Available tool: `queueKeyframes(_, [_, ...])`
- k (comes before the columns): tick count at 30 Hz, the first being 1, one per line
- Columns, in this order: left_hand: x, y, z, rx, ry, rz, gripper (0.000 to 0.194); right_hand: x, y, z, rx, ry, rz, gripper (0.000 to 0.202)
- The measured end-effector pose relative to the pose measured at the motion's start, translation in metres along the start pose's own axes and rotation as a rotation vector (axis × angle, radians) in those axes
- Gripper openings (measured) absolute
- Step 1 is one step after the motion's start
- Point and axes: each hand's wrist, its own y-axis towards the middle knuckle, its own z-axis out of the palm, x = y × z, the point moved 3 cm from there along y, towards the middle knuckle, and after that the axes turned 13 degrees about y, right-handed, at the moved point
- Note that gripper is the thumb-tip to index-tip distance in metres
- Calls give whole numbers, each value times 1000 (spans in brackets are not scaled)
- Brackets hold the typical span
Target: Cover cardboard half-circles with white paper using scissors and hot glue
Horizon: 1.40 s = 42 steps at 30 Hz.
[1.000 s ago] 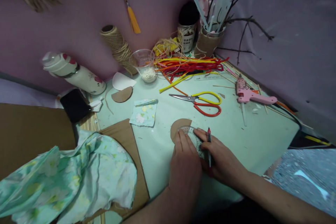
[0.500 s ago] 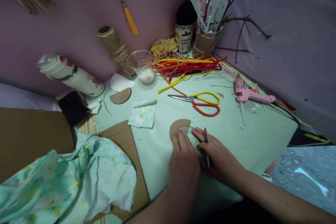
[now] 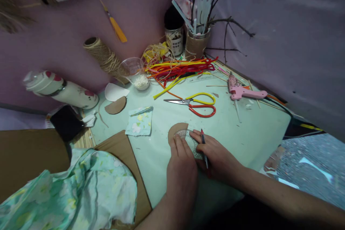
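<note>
Left hand (image 3: 182, 167) lies flat, fingers extended together, on the clear protractor (image 3: 192, 144), which sits over the brown cardboard piece (image 3: 174, 131) on the pale green table (image 3: 250, 143). Right hand (image 3: 215, 156) has the red-tipped pen (image 3: 203, 137) gripped upright-ish, fingertips at the protractor's right edge; can't really tell the pen's lower end, too dark there. Scissors (image 3: 185, 102) lie beyond both hands, blades pointing left.
</note>
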Motion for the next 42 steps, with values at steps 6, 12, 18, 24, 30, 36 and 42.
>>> queueKeyframes(6, [1, -1, 3, -57, 10, 17, 46, 0, 0, -2, -55, -50, 5, 18])
queueKeyframes(12, [2, -1, 2, -113, 11, -26, 46, 1, 0, -2, -61, -76, 20, 20])
queueKeyframes(18, [-2, -2, 2, -85, 26, -46, 46, 2, -1, -3, -70, -75, 8, 21])
queueKeyframes(24, [0, -2, 0, -110, -56, -144, 42, 0, -2, -2, -59, -66, 1, 25])
queueKeyframes(30, [-3, -4, 5, -86, -154, -226, 46, 3, 0, -3, -78, -51, -11, 25])
queueKeyframes(36, [-3, -5, 5, -134, -140, -255, 43, 4, 1, -4, -65, -60, 3, 23])
queueKeyframes(42, [-2, -4, 5, -158, -128, -285, 42, 4, 1, -4, -59, -55, 0, 23])
